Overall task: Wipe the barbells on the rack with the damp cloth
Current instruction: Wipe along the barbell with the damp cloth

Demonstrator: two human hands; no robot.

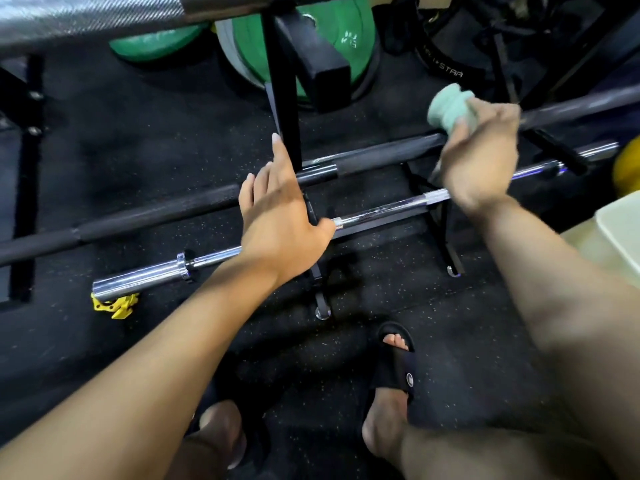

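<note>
1. Our right hand (481, 150) grips the damp cloth (450, 107) around the dark barbell (381, 150) on the rack (287, 109).
2. Our left hand (280, 209) rests open-fingered near the chrome barbell (381, 209).
3. We judge wiping underway; how much remains, we cannot tell.

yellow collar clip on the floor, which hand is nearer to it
Left. The left hand rests open on the chrome barbell, up and right of the yellow collar clip. The right hand grips the green cloth much farther right.
</note>
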